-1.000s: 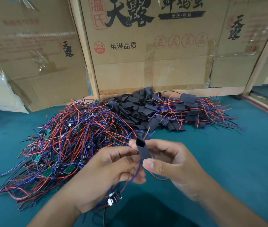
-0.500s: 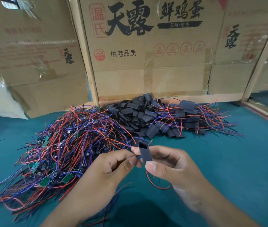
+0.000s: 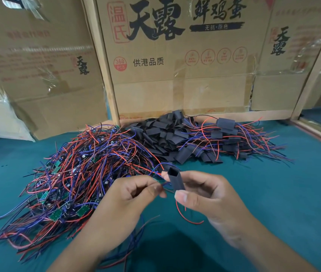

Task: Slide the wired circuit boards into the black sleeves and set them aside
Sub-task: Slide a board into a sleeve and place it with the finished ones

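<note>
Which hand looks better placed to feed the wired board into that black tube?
The left hand: it pinches the red and blue wires right beside the black sleeve, which the right hand holds with its open end up.

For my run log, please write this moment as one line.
right hand: pinches open black sleeve | left hand: pinches red and blue wires beside the sleeve | stage: board not visibly in the sleeve

Black sleeve (image 3: pixel 176 179), red, blue and black wires (image 3: pixel 89 165), teal tabletop (image 3: pixel 273 193), brown cartons (image 3: pixel 185 75)
</note>
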Demonstrator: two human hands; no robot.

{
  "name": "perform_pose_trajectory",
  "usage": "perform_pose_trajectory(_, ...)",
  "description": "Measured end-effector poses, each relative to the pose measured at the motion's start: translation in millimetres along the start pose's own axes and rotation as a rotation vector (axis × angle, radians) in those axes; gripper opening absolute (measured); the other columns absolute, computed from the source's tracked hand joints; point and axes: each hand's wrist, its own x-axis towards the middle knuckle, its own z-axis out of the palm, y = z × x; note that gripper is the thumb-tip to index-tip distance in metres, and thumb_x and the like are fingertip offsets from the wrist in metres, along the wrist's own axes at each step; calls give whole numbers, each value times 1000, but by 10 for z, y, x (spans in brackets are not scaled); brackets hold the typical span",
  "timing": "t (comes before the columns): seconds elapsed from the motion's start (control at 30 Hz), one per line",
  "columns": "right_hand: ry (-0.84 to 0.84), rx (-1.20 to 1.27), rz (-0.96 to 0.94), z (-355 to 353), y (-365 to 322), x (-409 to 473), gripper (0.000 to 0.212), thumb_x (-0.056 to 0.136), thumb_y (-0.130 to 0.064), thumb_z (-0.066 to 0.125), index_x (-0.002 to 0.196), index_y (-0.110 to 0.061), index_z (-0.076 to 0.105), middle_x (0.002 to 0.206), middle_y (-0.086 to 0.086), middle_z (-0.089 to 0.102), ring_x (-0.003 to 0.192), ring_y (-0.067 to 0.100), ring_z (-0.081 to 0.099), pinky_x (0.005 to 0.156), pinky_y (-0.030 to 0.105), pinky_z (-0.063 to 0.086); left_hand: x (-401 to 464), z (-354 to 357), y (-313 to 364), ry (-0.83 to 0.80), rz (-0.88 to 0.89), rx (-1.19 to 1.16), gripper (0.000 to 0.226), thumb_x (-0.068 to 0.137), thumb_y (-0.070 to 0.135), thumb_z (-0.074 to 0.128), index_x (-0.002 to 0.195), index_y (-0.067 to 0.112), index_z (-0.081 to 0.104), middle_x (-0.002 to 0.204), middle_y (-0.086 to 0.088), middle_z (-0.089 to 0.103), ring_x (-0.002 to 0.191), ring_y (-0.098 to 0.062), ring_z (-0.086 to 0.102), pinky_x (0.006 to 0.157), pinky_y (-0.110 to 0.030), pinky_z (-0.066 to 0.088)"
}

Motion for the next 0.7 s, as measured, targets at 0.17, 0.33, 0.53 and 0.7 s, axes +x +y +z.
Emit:
perform_pose_trajectory(0.17,169,-268,-17,-185,-58,27,35,75,-13,83,109,-18,73,107,-3,76,101,13,71,85,19,51,11,-73,-56,4,-40,-44,26,97,24,61,75,19,74,42,12,37,42,-3,22,43,-12,21)
perform_pose_trajectory(0.33,108,-977,-159,-375,-90,14,36,82,-37,77,116,-29,70,99,-16,68,93,7,62,83,16,45,14,-102,-86,-11,-45,-88,27,86,37,59,75,17,73,47,12,34,46,-7,20,44,-14,20)
perform_pose_trajectory(0.53,-6,-987,-223,-407,-91,13,41,86,-30,75,126,-26,66,121,-17,64,112,0,58,93,8,38,4,-116,-98,-62,-47,-78,35,80,48,60,78,16,74,50,7,24,48,-15,15,46,-25,14)
perform_pose_trajectory(0.7,-59,-992,-241,-392,-106,16,41,89,-28,73,129,-27,64,128,-21,60,121,-2,55,100,9,34,4,-112,-87,-70,-48,-61,26,84,36,59,75,17,74,44,11,32,45,-10,18,44,-21,18)
